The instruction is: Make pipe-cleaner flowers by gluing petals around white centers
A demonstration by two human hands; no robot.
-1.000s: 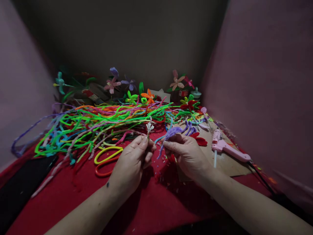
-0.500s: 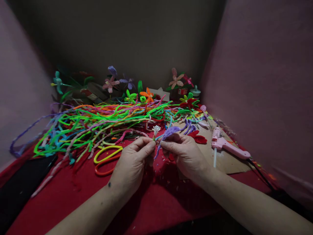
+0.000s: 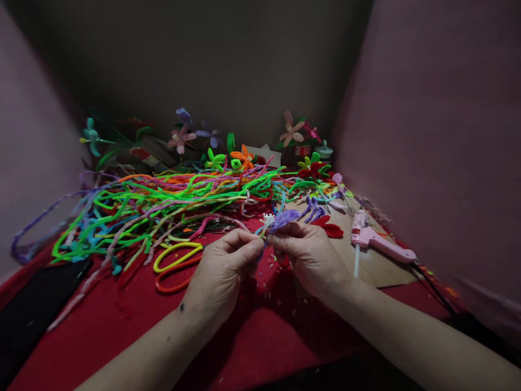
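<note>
Between thumb and fingers, my left hand point(image 3: 230, 255) pinches the stem of a small bunch of white flower stamens point(image 3: 267, 219). My right hand point(image 3: 307, 252) is closed on a purple pipe-cleaner petal point(image 3: 285, 219), whose fuzzy loop points up and to the right. The petal's base lies against the stamens, and the two hands nearly meet at the fingertips. My fingers hide the lower ends of both pieces. Just behind my right hand lie a red pipe-cleaner petal piece point(image 3: 330, 228) and several purple loops point(image 3: 314, 208).
A tangled heap of coloured pipe cleaners point(image 3: 175, 198) spreads across the red cloth point(image 3: 260, 347). Yellow-and-orange-handled scissors point(image 3: 173, 266) lie left of my hands. On cardboard point(image 3: 378, 271) at right rests a pink glue gun point(image 3: 378, 241). Finished pipe-cleaner flowers point(image 3: 291, 133) stand behind; a black flat object point(image 3: 40, 309) lies left.
The stamens in my left hand have moved right, against the purple petal in my right hand. The gap between the two pieces has closed. The view has shifted slightly.
</note>
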